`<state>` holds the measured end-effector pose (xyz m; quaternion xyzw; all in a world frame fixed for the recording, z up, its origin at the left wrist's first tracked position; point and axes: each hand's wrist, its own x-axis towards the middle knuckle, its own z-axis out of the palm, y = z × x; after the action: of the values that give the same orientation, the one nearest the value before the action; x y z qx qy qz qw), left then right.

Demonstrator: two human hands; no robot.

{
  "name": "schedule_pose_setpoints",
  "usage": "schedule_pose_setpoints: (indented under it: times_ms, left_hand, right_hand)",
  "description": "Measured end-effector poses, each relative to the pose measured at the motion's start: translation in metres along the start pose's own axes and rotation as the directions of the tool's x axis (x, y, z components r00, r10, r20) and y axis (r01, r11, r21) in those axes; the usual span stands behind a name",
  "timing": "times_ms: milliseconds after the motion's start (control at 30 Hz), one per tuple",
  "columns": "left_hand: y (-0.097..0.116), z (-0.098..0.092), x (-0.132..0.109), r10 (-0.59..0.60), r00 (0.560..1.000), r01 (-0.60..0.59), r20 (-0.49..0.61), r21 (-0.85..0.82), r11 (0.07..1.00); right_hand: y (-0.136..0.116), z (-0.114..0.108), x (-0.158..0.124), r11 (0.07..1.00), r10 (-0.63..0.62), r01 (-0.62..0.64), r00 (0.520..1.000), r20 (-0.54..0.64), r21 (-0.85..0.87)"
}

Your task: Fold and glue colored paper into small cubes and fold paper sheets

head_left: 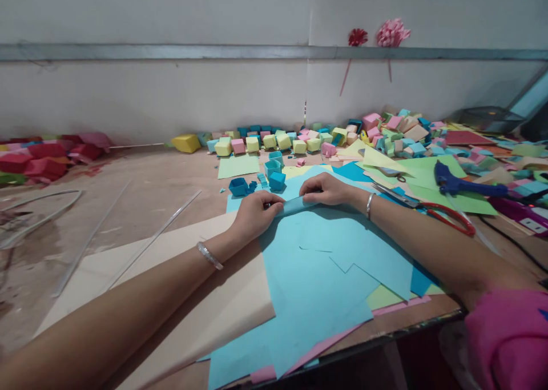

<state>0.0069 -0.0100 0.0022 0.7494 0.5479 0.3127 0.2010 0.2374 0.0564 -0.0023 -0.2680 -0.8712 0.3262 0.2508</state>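
Between my two hands a narrow light-blue paper strip (294, 205) is stretched, just above the table. My left hand (258, 216) pinches its left end, thumb against curled fingers. The strip's right end is gripped by my right hand (327, 190) in the same way. Under them lie large light-blue paper sheets (325, 287), overlapping, with cut edges. Just beyond my left hand stand small folded blue paper boxes (238, 187) and a closed darker blue one (277, 180). A cream sheet (205, 298) lies beneath my left forearm.
Red-handled scissors (447, 216) and a blue glue gun (466, 185) lie to the right, near a purple power strip (524, 216). Glue sticks (154, 236) lie left. Many coloured paper cubes (282, 141) line the wall; red ones (45, 160) are piled far left.
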Motion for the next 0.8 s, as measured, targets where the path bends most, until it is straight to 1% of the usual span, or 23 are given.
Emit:
schedule_pose_setpoints:
  times_ms: [133,433,533,667,800]
  left_hand:
    - [0.0002,-0.0004,0.0007,0.017,1.000,-0.017,0.012,-0.001,1.000]
    - [0.0000,-0.0011,0.0001,0.072,0.997,-0.075,0.035,0.095,0.993]
    - [-0.0005,-0.0014,-0.0001,0.073,0.996,-0.080,0.056,0.124,0.989]
    - [0.0008,-0.0024,-0.0003,0.060,0.995,-0.071,0.083,0.134,0.988]
    - [0.0020,-0.0024,-0.0001,0.042,0.997,-0.050,0.071,0.117,0.992]
  right_hand:
    - [-0.0015,0.0019,0.0008,0.995,-0.046,0.046,0.999,0.004,-0.085]
    - [-0.0032,0.0038,0.0011,0.975,-0.073,0.079,0.997,0.038,-0.206]
    - [-0.0041,0.0048,0.0008,0.968,-0.085,0.092,0.996,0.040,-0.232]
    - [-0.0041,0.0044,0.0000,0.965,-0.081,0.085,0.996,0.027,-0.247]
    - [-0.0046,0.0055,-0.0001,0.957,-0.042,0.045,0.999,0.018,-0.287]
